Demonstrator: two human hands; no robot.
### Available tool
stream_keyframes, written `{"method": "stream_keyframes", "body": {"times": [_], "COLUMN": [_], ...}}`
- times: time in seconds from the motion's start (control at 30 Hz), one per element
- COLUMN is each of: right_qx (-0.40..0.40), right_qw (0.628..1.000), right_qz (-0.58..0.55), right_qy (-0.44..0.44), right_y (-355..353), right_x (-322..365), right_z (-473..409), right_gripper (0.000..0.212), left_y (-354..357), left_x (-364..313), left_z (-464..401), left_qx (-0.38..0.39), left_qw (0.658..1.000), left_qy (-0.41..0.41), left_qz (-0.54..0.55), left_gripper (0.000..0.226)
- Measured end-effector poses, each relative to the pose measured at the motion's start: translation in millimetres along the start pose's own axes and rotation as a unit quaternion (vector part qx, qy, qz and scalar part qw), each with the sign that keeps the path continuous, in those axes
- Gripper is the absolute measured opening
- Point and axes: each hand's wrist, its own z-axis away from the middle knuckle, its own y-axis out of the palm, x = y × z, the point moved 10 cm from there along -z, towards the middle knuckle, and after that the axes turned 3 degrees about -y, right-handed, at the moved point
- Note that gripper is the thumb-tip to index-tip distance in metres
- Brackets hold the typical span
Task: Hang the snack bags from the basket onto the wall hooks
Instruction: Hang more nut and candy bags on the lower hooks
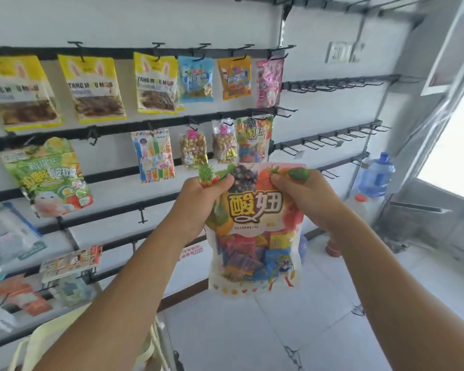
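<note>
Both hands [255, 199] on glossy pouch [255, 236]

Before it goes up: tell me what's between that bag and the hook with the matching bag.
Nothing visible. Both hands, left and right, hold the candy bag just below the matching bag; open air lies between it and that hook.

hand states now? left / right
Left hand: closed, gripping the top left corner of the fruit candy bag.
Right hand: closed, gripping the same bag's top right corner.

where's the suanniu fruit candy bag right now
Centre of the head view, the fruit candy bag is held by both hands just below a matching bag hanging on the wall.
</note>
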Motion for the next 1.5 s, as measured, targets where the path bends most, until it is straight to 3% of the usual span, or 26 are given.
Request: {"method": "stream_keyframes", "body": {"times": [0.2,0.53,0.8,1.07,1.23,1.5], "right_qx": [-0.019,-0.002,0.08,0.158,0.19,0.18], "right_qw": [1.0,0.999,0.997,0.985,0.977,0.977], "right_qz": [0.019,0.04,-0.008,-0.065,-0.095,-0.114], "right_qy": [0.007,-0.002,-0.01,0.009,0.012,0.0], "right_y": [-61,-113,-107,-93,-80,-71], "right_x": [-37,-99,-149,-205,-218,-218], "right_z": [-61,-238,-363,-474,-509,-530], "right_gripper": [0.023,0.03,0.027,0.021,0.02,0.016], "left_y": [67,130,132,131,125,120], "left_x": [11,23,39,55,56,51], "left_z": [-79,-259,-361,-436,-460,-478], "left_qx": [0.021,0.022,-0.083,-0.223,-0.263,-0.265], "left_qw": [1.0,0.998,0.996,0.972,0.962,0.96], "left_qy": [0.0,0.04,0.04,0.047,0.053,0.068], "left_qz": [0.01,0.031,0.016,-0.048,-0.051,-0.055], "left_gripper": [0.016,0.014,0.01,0.023,0.007,0.005]}}
